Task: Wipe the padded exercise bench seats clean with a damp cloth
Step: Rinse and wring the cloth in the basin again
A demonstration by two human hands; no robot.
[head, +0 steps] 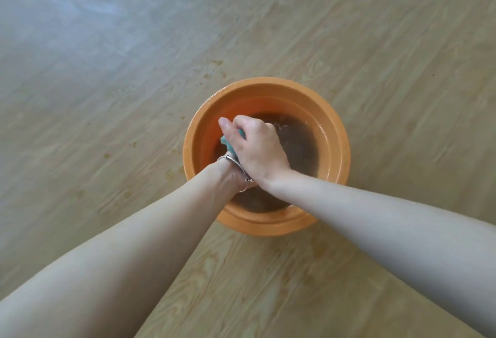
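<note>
An orange plastic basin [335, 133] stands on the wooden floor, holding dark, murky water [300, 147]. Both my hands are over it, crossed at the wrists. My right hand [255, 147] lies on top, fingers closed around a teal cloth [227, 143], of which only a small bunched part shows at the hand's left edge. My left hand [233, 174] is mostly hidden beneath the right one; only its wrist with a thin silver bracelet [236, 161] shows, so its grip cannot be made out. No exercise bench is in view.
Light wood-grain flooring [375, 42] surrounds the basin on all sides. Small brownish drip stains [214, 65] dot the floor to the left of and behind the basin.
</note>
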